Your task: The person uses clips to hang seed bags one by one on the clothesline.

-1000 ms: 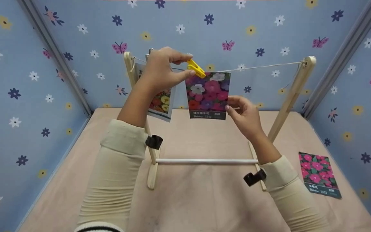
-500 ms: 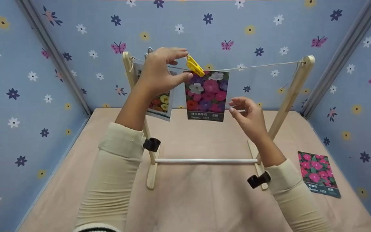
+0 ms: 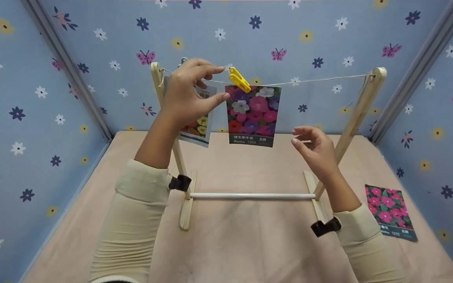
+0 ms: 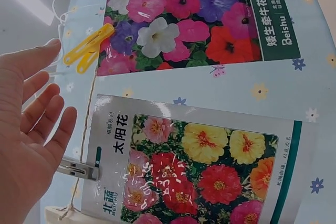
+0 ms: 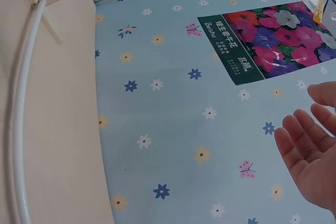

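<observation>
Fingers loose on both the left hand (image 3: 187, 90) and right hand (image 3: 319, 153), yellow plastic clothespin (image 3: 239, 80) between them on the top edge of a rectangular pink-purple flower card (image 3: 255, 116); wider gap on the right.

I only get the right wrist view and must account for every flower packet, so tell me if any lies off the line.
Observer: Yes, a pink-flower packet lies on the peach surface, to the right of the wooden stand.
Operator: Now tell me what fastens the portion-cropped packet at my view's top edge.
Observer: A silvery clip holds that hanging packet at its edge.
Operator: Report where the line ends on the right.
Observer: The line meets the right post near its top.
</observation>
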### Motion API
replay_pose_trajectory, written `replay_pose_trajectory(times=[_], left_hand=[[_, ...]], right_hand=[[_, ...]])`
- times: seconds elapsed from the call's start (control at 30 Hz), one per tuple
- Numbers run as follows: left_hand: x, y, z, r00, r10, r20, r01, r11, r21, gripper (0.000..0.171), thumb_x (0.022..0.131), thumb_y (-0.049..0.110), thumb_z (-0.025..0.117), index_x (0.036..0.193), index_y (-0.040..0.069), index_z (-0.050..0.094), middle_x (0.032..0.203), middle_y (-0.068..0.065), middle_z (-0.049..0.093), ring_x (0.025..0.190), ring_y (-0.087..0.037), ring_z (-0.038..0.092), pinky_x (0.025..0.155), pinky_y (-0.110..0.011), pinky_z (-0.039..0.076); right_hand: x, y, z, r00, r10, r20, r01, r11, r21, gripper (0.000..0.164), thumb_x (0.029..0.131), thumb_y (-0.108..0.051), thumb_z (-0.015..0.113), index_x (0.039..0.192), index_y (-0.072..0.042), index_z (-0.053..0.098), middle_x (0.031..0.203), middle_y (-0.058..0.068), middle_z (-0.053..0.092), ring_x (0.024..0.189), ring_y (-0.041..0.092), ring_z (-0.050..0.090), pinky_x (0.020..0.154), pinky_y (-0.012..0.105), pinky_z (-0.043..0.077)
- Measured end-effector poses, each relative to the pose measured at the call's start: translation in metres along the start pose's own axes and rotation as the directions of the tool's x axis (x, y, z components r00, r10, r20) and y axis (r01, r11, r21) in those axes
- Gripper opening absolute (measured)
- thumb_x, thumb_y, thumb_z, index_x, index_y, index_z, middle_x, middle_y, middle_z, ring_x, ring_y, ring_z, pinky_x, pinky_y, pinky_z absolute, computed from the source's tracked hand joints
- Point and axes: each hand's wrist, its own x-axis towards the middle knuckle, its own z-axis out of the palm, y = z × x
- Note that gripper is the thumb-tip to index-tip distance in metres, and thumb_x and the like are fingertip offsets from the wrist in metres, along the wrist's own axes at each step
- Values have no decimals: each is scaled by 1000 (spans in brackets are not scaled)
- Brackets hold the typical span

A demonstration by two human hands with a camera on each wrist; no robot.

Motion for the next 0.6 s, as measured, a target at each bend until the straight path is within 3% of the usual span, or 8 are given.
replay_pose_trajectory(times=[0.27, 0.6], left_hand=[[-20, -8, -1, 997, 71, -17, -71, 997, -4, 39, 81, 23, 81, 114, 3, 71, 97, -13, 62, 79, -21, 56, 67, -28, 52], [-45, -15, -1, 995, 102, 11, -101, 992, -76, 38, 81, 14, 81, 116, 2, 70, 94, -16, 59, 70, -19, 51, 59, -24, 47]], right_hand=[[-12, 4, -5, 1000, 8, 10, -8, 999, 47, 26, 92, -3, 66, 116, 7, 60, 112, 19, 63, 97, 17, 61, 82, 22, 51], [-26, 3, -14, 1000, -10, -4, 10, 1000, -6, 27, 91, 3, 64, 117, 9, 60, 113, 18, 62, 98, 16, 60, 83, 21, 50]])
